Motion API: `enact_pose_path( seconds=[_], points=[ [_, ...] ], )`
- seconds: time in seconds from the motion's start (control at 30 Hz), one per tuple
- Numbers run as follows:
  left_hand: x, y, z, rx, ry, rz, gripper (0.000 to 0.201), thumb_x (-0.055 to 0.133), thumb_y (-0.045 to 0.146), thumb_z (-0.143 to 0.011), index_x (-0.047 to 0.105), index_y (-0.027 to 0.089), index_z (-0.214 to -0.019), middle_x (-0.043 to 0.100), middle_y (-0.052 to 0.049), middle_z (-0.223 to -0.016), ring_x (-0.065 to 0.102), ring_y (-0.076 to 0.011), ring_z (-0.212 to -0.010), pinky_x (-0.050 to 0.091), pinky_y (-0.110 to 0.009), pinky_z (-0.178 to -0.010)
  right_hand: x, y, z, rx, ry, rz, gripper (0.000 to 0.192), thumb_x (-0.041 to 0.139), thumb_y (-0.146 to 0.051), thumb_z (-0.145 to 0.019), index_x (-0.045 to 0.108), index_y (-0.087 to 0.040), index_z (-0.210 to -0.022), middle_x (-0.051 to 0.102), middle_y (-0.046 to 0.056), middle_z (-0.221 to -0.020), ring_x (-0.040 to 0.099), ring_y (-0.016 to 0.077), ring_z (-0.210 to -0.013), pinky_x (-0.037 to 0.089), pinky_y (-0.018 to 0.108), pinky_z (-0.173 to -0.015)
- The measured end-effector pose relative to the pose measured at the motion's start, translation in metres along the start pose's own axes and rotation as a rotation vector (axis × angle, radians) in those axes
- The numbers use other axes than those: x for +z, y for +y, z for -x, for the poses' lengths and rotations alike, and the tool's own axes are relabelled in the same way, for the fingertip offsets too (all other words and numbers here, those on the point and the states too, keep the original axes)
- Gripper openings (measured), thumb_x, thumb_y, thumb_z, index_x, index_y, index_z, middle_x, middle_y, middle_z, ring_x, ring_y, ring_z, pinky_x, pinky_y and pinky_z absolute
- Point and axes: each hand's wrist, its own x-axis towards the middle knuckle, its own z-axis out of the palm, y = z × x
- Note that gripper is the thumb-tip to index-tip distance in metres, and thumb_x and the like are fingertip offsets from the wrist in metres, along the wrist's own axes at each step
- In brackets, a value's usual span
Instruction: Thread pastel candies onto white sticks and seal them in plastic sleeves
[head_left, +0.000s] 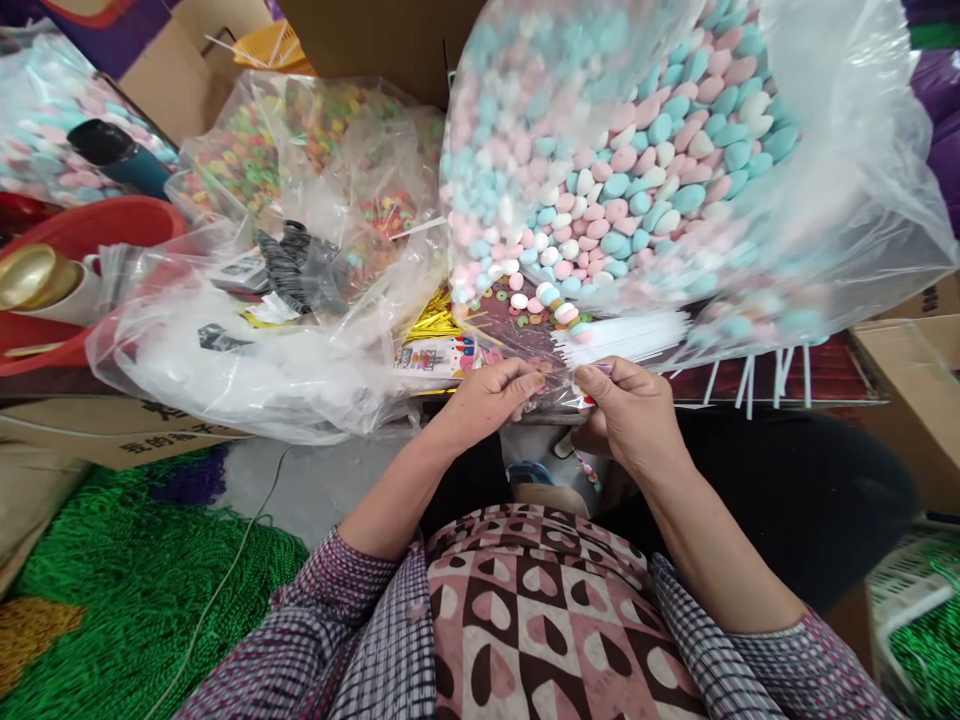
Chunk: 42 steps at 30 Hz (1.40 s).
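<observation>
A small piece of clear, thin plastic (556, 384) is stretched between the pinched fingertips of the left hand (491, 395) and the right hand (636, 412), at the near edge of the table. It is see-through, crinkled and shiny, with its ends hidden by the fingers. A small red and white patch (584, 401) shows just under the right thumb; whether it is part of the plastic cannot be told. The plastic's full outline is too blurred to make out.

The left hand (491, 395) and right hand (637, 410) partly hide the clear plastic (553, 382), its details too small to tell, while the top edge crops the large bag (847, 180).
</observation>
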Motion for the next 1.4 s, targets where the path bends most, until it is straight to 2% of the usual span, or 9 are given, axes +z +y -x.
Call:
enact_pose_path(
  seconds=[0.07, 0.17, 0.4, 0.5, 0.57, 0.73, 0.9, 1.13, 1.4],
  points=[
    [0.001, -0.001, 0.001, 0.011, -0.008, 0.046, 0.037, 0.052, 0.055, -0.087, 0.059, 0.019, -0.087, 0.05, 0.006, -0.057, 0.047, -0.0091, -0.051, 0.036, -0.022, -0.053, 0.001, -0.003, 0.002, -0.062, 0.043, 0.098, 0.045, 0.074, -0.054, -0.073, 0.052, -0.02, -0.054, 0.043, -0.005, -0.048, 0.034, 0.0082, -0.046, 0.03, 0.023, -0.043],
    [0.003, -0.002, 0.002, 0.054, 0.016, 0.0, 0.038, 0.049, 0.053, -0.09, 0.059, 0.018, -0.079, 0.051, 0.004, -0.057, 0.048, -0.0096, -0.054, 0.039, -0.022, -0.057, 0.002, -0.009, 0.006, -0.121, 0.086, 0.194, 0.056, 0.067, -0.059, -0.078, 0.04, -0.02, -0.047, 0.035, -0.005, -0.045, 0.029, 0.0078, -0.046, 0.025, 0.024, -0.043],
    [0.003, -0.004, 0.004, 0.065, -0.013, 0.082, 0.034, 0.054, 0.051, -0.087, 0.062, 0.018, -0.087, 0.056, 0.002, -0.071, 0.049, -0.0086, -0.056, 0.041, -0.022, -0.055, 0.011, -0.01, 0.008, -0.151, 0.105, 0.288, 0.059, 0.059, -0.065, -0.081, 0.039, -0.02, -0.049, 0.032, -0.005, -0.049, 0.029, 0.0086, -0.05, 0.025, 0.025, -0.046],
    [-0.001, -0.01, 0.004, 0.076, 0.059, 0.096, 0.032, 0.056, 0.049, -0.086, 0.062, 0.018, -0.08, 0.057, 0.001, -0.073, 0.049, -0.0098, -0.061, 0.042, -0.023, -0.059, 0.008, -0.012, 0.003, -0.153, 0.04, 0.287, 0.056, 0.058, -0.062, -0.083, 0.04, -0.02, -0.051, 0.033, -0.005, -0.049, 0.032, 0.0089, -0.049, 0.027, 0.024, -0.047],
    [-0.005, -0.016, 0.003, 0.105, 0.152, 0.117, 0.03, 0.058, 0.048, -0.085, 0.064, 0.018, -0.081, 0.059, 0.0, -0.076, 0.051, -0.0113, -0.069, 0.043, -0.024, -0.067, 0.0, -0.015, -0.004, -0.182, 0.041, 0.35, 0.048, 0.055, -0.058, -0.087, 0.053, -0.02, -0.058, 0.041, -0.004, -0.049, 0.039, 0.0107, -0.049, 0.033, 0.025, -0.049],
    [-0.008, -0.028, -0.002, 0.195, 0.261, 0.455, 0.03, 0.066, 0.05, -0.081, 0.064, 0.02, -0.079, 0.06, 0.0, -0.082, 0.051, -0.0115, -0.074, 0.044, -0.028, -0.074, -0.024, -0.012, -0.029, -0.416, 0.189, 0.953, 0.031, 0.055, -0.044, -0.09, 0.073, -0.02, -0.094, 0.07, 0.007, -0.085, 0.061, 0.0208, -0.077, 0.042, 0.031, -0.066],
    [-0.003, -0.033, -0.006, 0.172, 0.324, 0.568, 0.042, 0.07, 0.062, -0.071, 0.061, 0.021, -0.07, 0.06, -0.002, -0.089, 0.054, -0.0141, -0.083, 0.048, -0.029, -0.076, -0.024, 0.002, -0.041, -0.412, 0.096, 1.349, 0.029, 0.055, -0.034, -0.09, 0.073, -0.017, -0.105, 0.071, 0.012, -0.095, 0.062, 0.0264, -0.09, 0.04, 0.033, -0.068],
    [-0.002, -0.039, -0.003, 0.175, 0.359, 0.579, 0.042, 0.069, 0.061, -0.074, 0.062, 0.021, -0.07, 0.063, -0.003, -0.1, 0.057, -0.0147, -0.095, 0.049, -0.031, -0.083, -0.016, 0.002, -0.049, -0.275, 0.154, 1.348, 0.029, 0.049, -0.028, -0.091, 0.075, -0.018, -0.089, 0.072, 0.012, -0.089, 0.062, 0.0247, -0.082, 0.034, 0.032, -0.061],
    [-0.004, -0.041, -0.005, 0.183, 0.395, 0.499, 0.038, 0.068, 0.059, -0.075, 0.065, 0.022, -0.074, 0.065, -0.003, -0.096, 0.057, -0.0159, -0.098, 0.047, -0.032, -0.092, -0.037, -0.018, -0.032, -0.419, 0.203, 0.91, 0.023, 0.051, -0.034, -0.088, 0.068, -0.02, -0.091, 0.069, 0.006, -0.073, 0.062, 0.0222, -0.07, 0.042, 0.032, -0.064]
  ],
)
